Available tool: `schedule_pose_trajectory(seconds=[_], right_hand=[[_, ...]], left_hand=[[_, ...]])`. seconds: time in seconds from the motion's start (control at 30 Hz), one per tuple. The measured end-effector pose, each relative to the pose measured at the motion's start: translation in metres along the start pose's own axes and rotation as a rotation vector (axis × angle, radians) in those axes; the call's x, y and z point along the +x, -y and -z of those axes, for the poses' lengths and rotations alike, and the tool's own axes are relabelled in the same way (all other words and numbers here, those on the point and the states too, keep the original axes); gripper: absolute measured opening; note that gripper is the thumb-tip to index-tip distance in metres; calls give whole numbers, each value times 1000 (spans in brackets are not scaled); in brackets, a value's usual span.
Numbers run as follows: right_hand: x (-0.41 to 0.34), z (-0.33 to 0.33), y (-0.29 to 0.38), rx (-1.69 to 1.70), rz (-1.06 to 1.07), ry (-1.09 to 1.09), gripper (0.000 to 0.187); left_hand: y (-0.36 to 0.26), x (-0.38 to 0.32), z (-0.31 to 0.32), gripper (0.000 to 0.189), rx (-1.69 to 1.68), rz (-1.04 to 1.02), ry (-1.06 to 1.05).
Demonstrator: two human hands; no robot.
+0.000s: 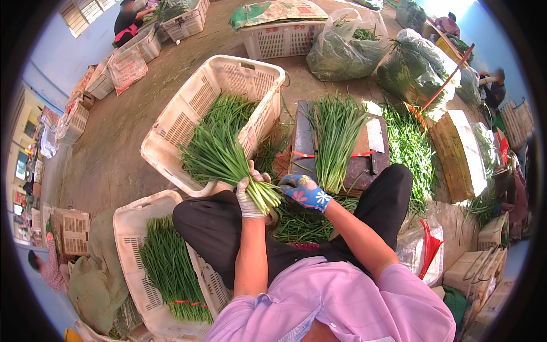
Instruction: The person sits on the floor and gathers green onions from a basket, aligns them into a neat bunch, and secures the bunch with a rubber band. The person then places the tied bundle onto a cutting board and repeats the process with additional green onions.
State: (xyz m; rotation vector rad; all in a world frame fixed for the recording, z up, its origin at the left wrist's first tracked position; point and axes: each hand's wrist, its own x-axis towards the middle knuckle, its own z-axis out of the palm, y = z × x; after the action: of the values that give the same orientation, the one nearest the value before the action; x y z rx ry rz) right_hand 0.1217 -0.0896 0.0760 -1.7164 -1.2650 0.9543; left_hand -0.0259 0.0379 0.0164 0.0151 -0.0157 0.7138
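Observation:
My left hand [249,199], in a whitish glove, grips a bunch of green chives [222,160] near the pale stem ends. The leaves point away over the near side of a white plastic crate [171,124], which holds more loose chives [233,109]. Beside the stem ends is my right hand [304,192], in a blue flowered glove, fingers curled. Whether it pinches a stalk cannot be seen. Another chive bundle [337,141] lies on a dark board [301,124], across a red tie strip [303,154]. A black-handled knife [373,163] rests at the board's right.
A second crate [128,252] at my left holds tied chives [171,265]. Loose trimmings [408,154] lie right of the board, near a wooden block [457,156]. Red strips [429,252] lie by my right knee. Filled plastic bags [346,55] and a covered crate [282,38] stand ahead.

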Motion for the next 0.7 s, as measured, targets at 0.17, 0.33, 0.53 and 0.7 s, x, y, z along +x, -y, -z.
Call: schedule_pose_trajectory(seconds=[0.17, 0.33, 0.53, 0.7], right_hand=[[-29, 25, 22, 509, -219, 16, 20], [-62, 71, 7, 1370, 457, 244, 14], [-20, 29, -3, 62, -116, 39, 34], [19, -8, 4, -146, -2, 31, 35]], left_hand=[[2, 5, -2, 52, -20, -18, -20], [2, 6, -2, 51, -30, -17, 7], [3, 4, -4, 51, -32, -27, 13], [3, 1, -6, 57, 32, -39, 20]])
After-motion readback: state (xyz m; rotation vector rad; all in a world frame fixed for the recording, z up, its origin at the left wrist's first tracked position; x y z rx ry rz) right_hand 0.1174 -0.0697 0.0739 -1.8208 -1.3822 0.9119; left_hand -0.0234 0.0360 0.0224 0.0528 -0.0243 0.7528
